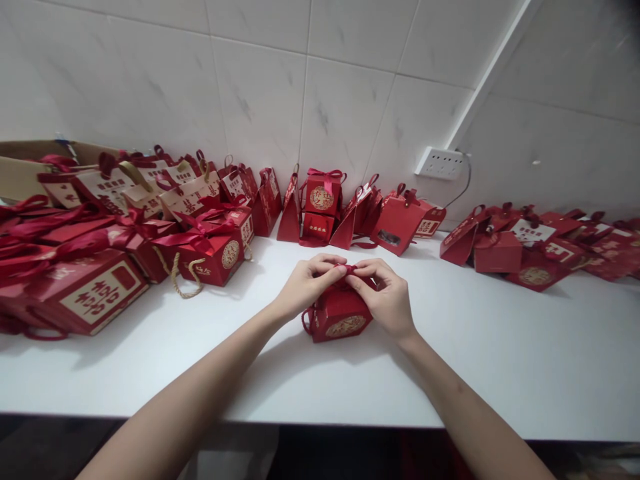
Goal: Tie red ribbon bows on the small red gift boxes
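Observation:
A small red gift box [340, 317] with a round gold emblem on its front stands on the white table, a red cord loop hanging at its left side. Above its top, my left hand [317, 280] pinches a red ribbon [349, 269] between thumb and fingers. My right hand [384, 293] is closed on the same ribbon from the other side, the fingertips of both hands nearly touching. How the ribbon is looped is mostly hidden by the fingers.
Many red gift boxes [100, 293] with ribbons crowd the left of the white table [500, 360], in front of a cardboard carton [23, 177]. More boxes [320, 200] line the tiled wall, with another cluster [500, 250] at right. A power strip [440, 164] hangs on the wall.

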`<state>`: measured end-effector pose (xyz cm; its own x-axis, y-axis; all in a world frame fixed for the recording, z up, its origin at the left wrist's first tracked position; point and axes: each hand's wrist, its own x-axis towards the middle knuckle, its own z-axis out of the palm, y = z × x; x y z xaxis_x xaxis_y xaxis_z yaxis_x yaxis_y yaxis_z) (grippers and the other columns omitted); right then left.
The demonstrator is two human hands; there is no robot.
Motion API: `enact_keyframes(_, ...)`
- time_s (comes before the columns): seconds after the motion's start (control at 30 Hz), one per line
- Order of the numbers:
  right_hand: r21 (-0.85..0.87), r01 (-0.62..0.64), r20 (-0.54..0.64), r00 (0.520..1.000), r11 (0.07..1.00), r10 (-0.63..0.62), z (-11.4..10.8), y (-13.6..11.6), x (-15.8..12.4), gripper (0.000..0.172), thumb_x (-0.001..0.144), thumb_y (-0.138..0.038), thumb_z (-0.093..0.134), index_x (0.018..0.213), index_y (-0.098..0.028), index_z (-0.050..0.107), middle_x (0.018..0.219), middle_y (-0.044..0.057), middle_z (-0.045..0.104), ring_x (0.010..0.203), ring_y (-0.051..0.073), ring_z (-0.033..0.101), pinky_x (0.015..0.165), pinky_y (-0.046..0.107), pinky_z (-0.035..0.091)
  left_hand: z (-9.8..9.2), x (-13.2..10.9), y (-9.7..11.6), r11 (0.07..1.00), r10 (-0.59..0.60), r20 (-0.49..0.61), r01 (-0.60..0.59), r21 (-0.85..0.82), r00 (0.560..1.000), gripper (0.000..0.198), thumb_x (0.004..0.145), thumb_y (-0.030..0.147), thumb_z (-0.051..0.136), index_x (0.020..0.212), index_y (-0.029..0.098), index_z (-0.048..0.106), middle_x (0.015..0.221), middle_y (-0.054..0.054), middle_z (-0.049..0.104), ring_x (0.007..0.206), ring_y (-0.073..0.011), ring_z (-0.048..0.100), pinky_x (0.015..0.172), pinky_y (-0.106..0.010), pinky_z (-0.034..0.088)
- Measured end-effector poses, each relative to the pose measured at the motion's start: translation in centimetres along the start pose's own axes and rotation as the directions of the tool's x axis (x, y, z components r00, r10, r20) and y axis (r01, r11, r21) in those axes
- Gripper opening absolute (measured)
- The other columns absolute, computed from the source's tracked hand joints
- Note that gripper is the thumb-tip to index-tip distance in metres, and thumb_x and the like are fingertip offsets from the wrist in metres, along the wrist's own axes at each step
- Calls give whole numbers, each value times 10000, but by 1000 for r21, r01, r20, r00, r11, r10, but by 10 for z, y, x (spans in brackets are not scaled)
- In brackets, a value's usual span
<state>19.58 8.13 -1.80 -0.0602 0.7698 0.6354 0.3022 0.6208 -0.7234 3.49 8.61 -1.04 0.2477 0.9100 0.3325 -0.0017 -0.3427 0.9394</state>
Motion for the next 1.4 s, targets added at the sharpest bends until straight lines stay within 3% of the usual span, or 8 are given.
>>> enact_keyframes(0.33, 0, 19, 29, 999, 1000, -19, -2, 0, 0, 65, 781, -253, 632, 732, -214, 614, 855, 34, 574, 841, 171, 570, 788, 332, 465, 1, 0, -2, 999, 21, -68, -23, -32, 997, 286, 762, 398, 620, 620, 160, 694, 940, -70, 639, 899, -185, 583, 830, -312, 421)
enact_keyframes(0.57, 114, -158, 239, 963, 981, 128, -15, 1, 12, 199, 743, -386, 648, 673, -201, 619, 959, 64, 569, 955, 208, 551, 861, 365, 427, -3, 2, 1, 999, 49, -57, -49, 8, 997, 368, 781, 462, 573, 605, 154, 671, 943, -75, 645, 887, -193, 578, 815, -318, 420)
enact_keyframes(0.83, 102, -248, 359, 912, 963, 197, -28, -1, 19, 220, 688, -383, 646, 604, -187, 591, 1113, 89, 566, 1092, 268, 506, 912, 424, 387, -16, 2, 15, 925, 139, -85, -99, 367, 987, 246, 748, 381, 606, 617, 185, 675, 916, -60, 622, 933, -210, 554, 805, -331, 429)
enact_keyframes(0.97, 65, -220, 403, 898, 973, 176, -32, 1, 21, 208, 709, -363, 620, 613, -183, 580, 1147, 95, 560, 1104, 272, 499, 923, 441, 378, -18, 0, 19, 881, 172, -73, -120, 458, 982, 203, 746, 342, 609, 637, 181, 663, 819, -34, 551, 742, -144, 524, 675, -276, 427)
enact_keyframes(1.07, 26, -177, 426, 892, 984, 149, -33, 2, 20, 192, 739, -351, 597, 644, -187, 576, 1148, 93, 554, 1120, 258, 490, 953, 444, 354, -17, -3, 25, 848, 116, -64, -66, 525, 991, 163, 757, 310, 599, 699, 170, 659, 816, -25, 517, 616, -102, 474, 585, -252, 408)
enact_keyframes(1.27, -52, -188, 433, 881, 981, 192, -28, -4, 16, 199, 725, -356, 654, 656, -195, 561, 1171, 76, 527, 1126, 226, 503, 890, 370, 428, -13, -8, 36, 795, 61, -53, -17, 606, 997, 179, 783, 308, 576, 688, 161, 611, 808, -28, 536, 623, -111, 524, 606, -256, 417)
enact_keyframes(1.4, -108, -128, 387, 908, 986, 160, -27, -3, 17, 197, 734, -336, 653, 621, -197, 571, 1127, 67, 570, 1109, 221, 521, 963, 411, 383, -12, -7, 35, 799, 70, -85, -5, 601, 994, 209, 785, 320, 577, 644, 166, 595, 766, -25, 548, 656, -131, 540, 623, -259, 418)
